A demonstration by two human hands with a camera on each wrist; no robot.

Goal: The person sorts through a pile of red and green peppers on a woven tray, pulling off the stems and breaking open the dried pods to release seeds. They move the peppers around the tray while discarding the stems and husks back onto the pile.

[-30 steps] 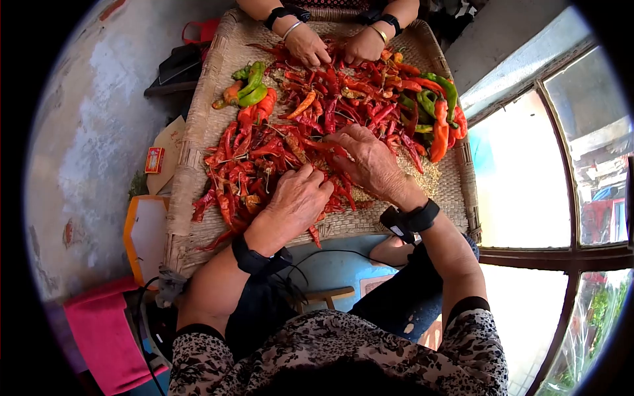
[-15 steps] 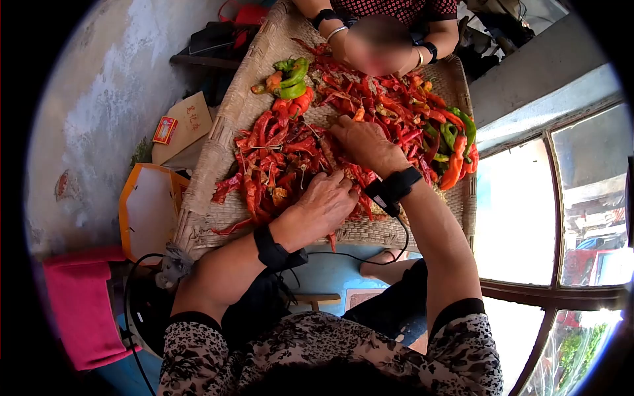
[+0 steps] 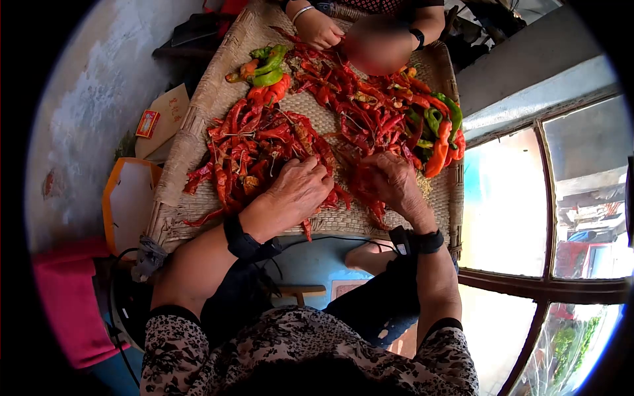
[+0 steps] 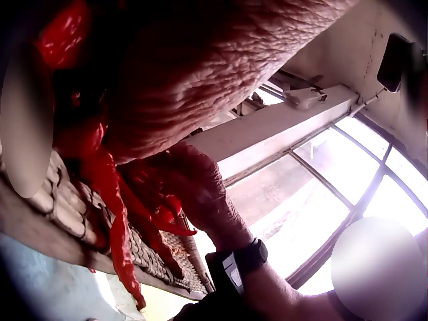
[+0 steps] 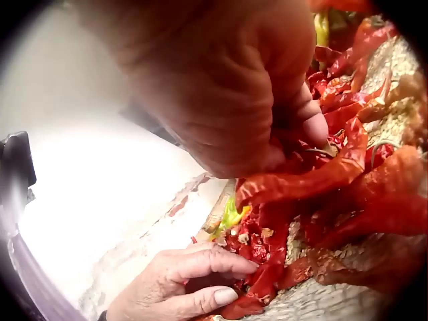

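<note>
Dried red chili peppers (image 3: 247, 155) lie heaped on a woven tray (image 3: 168, 191). Over the near right part of the heap, the right hand (image 3: 396, 181) grips chili peppers with curled fingers; the right wrist view shows its thumb (image 5: 314, 127) against a red chili pepper (image 5: 307, 180). The left hand (image 3: 304, 188) rests on the near middle of the heap. From the right wrist view, the left hand's thumb and forefinger (image 5: 207, 261) are apart, laid loosely on the chili peppers. One long chili pepper (image 4: 117, 227) hangs at the tray's near edge.
Across the tray, another person's hand (image 3: 318, 30) works among the chili peppers. Green peppers (image 3: 267, 66) lie at the far left, more green peppers (image 3: 432, 122) at the right. A window (image 3: 505, 198) borders the right side; an orange-edged box (image 3: 132, 204) stands at the left.
The right hand has come from the middle of the heap toward the near right, dragging chili peppers with it. More bare weave shows between the two heaps. The left hand stays in place.
</note>
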